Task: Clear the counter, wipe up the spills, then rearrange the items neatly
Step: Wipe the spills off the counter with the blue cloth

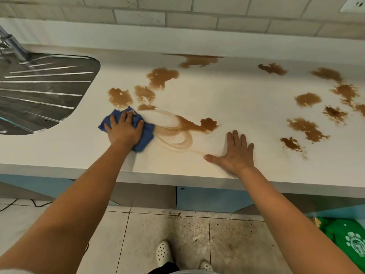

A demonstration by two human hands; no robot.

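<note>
My left hand [124,129] presses flat on a crumpled blue cloth [147,133] on the white counter [227,99]. To the cloth's right lie curved brown smear marks [173,133] that join a brown puddle [205,125]. Several more brown spills dot the counter: a cluster above the cloth [162,76], one near the back wall [197,60], and many on the right side [308,128]. My right hand [236,153] rests palm down with fingers spread on the counter near its front edge, holding nothing.
A steel sink drainboard [43,89] with a tap [13,45] sits at the left. A tiled wall [177,14] with a socket [353,4] runs behind. Below are blue cabinet fronts [213,198], a stained tile floor [217,240] and a green bag [347,238].
</note>
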